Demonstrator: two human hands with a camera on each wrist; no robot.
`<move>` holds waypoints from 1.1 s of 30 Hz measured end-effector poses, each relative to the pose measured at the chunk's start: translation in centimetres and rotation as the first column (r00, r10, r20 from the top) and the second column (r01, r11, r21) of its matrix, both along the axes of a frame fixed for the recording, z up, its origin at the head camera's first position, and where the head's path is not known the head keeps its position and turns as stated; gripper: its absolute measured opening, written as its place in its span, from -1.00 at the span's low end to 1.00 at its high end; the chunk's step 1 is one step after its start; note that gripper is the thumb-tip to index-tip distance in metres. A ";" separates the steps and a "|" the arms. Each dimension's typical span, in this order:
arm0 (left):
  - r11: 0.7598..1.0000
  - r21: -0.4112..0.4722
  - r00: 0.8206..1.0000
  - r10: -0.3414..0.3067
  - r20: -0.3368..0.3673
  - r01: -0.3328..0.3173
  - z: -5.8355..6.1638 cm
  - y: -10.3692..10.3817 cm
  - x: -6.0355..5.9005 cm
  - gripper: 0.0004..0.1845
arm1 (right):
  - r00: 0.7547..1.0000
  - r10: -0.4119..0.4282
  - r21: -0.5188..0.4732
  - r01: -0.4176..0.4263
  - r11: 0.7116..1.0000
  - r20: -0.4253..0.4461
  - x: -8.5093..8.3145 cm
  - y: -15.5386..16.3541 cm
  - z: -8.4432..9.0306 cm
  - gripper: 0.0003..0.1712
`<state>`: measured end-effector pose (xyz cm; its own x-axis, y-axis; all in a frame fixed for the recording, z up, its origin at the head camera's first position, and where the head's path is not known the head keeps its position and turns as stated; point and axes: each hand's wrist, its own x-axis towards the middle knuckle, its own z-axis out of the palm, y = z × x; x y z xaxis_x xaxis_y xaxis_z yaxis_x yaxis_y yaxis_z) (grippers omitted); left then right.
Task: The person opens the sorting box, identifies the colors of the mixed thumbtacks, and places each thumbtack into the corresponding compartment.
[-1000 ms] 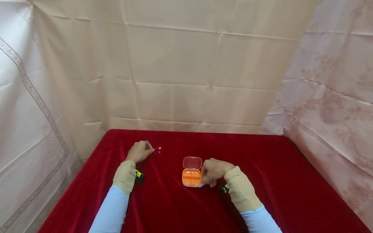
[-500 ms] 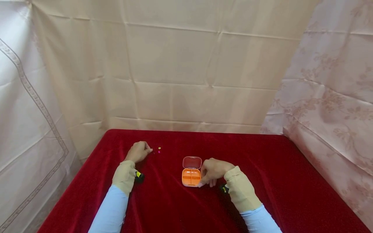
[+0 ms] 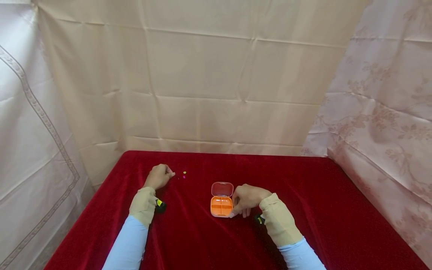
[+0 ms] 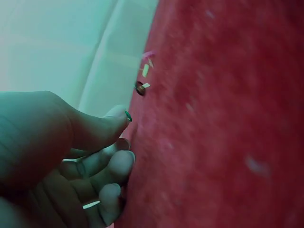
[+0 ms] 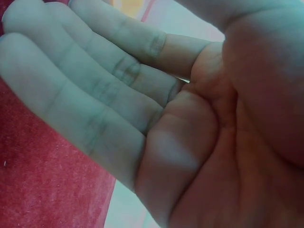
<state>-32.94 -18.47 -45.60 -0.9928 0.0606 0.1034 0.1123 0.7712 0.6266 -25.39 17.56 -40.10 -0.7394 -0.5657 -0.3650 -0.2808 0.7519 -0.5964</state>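
I'm looking at a table (image 3: 303,210) covered in red velvet. Creased cream sheets (image 3: 216,82) are hanging behind its far edge and on the left, a pink flowered cloth (image 3: 381,120) on the right.

A red velvet cloth (image 3: 303,210) is covering the table and lying in soft creases. Cream fabric (image 3: 209,75) with fold lines is hanging behind it, a bordered sheet (image 3: 30,123) is draping at one side, and a pink flowered cloth (image 3: 381,120) at the other.
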 end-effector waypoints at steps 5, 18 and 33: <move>0.978 0.203 0.997 -0.062 0.052 0.050 0.4 0.0 0.2 -0.79 | 1.000 0.000 0.006 0.000 1.000 -0.002 0.0 0.0 0.0 -0.75; 0.283 0.955 0.859 -0.507 0.068 0.092 0.7 -0.3 -0.1 -0.69 | 1.000 0.004 0.002 -0.004 1.000 0.004 -0.1 0.1 0.0 -0.76; -0.231 0.972 0.732 -0.668 -0.131 -0.036 -0.2 -1.4 0.0 -0.61 | 1.000 0.006 0.011 -0.006 1.000 -0.002 -0.3 0.1 -0.2 -0.76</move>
